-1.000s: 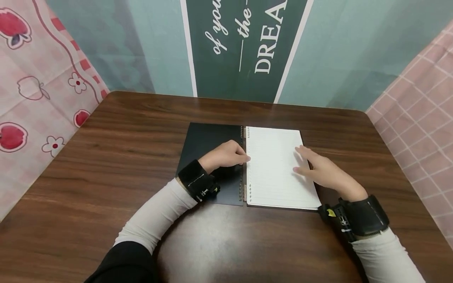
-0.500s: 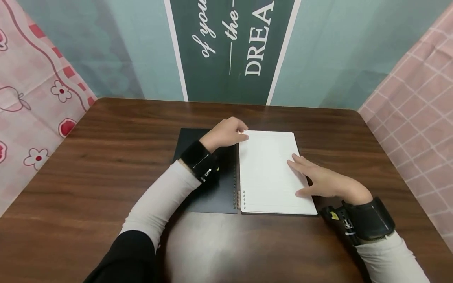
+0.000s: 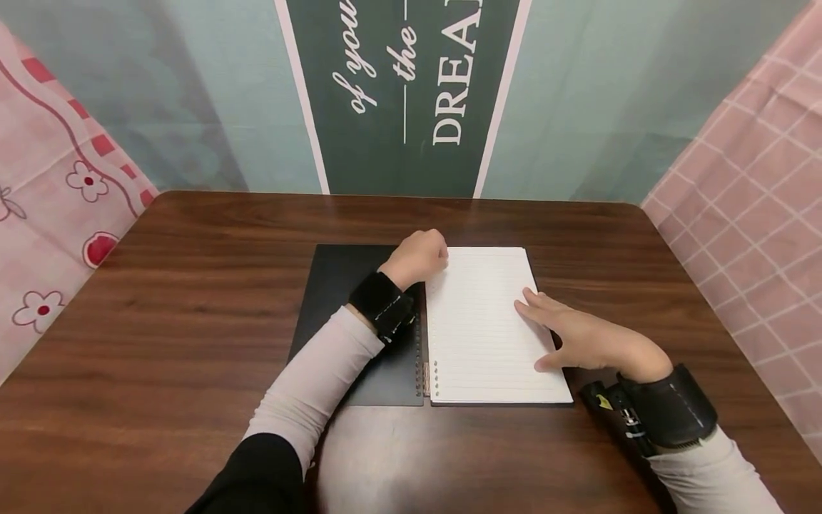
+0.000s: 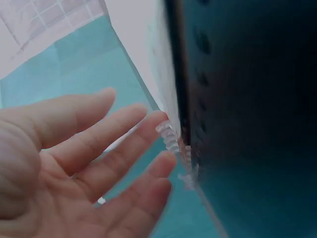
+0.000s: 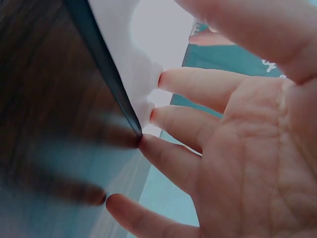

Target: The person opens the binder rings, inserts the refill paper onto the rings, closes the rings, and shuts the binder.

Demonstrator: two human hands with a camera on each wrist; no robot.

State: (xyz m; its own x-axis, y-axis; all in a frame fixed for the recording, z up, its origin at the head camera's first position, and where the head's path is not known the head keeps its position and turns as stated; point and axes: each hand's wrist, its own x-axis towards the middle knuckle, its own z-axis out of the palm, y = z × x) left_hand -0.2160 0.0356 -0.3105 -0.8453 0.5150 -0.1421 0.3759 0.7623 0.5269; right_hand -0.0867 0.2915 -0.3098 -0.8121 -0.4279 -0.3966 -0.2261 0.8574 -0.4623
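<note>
A loose-leaf notebook lies open on the table, its black cover [image 3: 340, 285] on the left and a stack of white lined paper [image 3: 481, 335] on the right. My left hand [image 3: 420, 257] is at the top of the spine, beside the paper's upper left corner. In the left wrist view, its fingers are loosely bent and meet clear plastic rings [image 4: 169, 136], with the thumb held apart. Spread over the paper's right edge is my right hand [image 3: 581, 335], its fingers extended; in the right wrist view, fingertips [image 5: 162, 79] touch the sheets.
The brown wooden table [image 3: 193, 321] extends around the notebook. Behind it hangs a teal cloth [image 3: 565, 107] with white lettering. Pink patterned cloth [image 3: 51, 214] borders the left side, and pink checked cloth [image 3: 751, 235] the right.
My left hand has moved from the middle of the spine up to its top end. My right hand stays on the paper's right side, now slightly lower along the edge. The head view has shifted.
</note>
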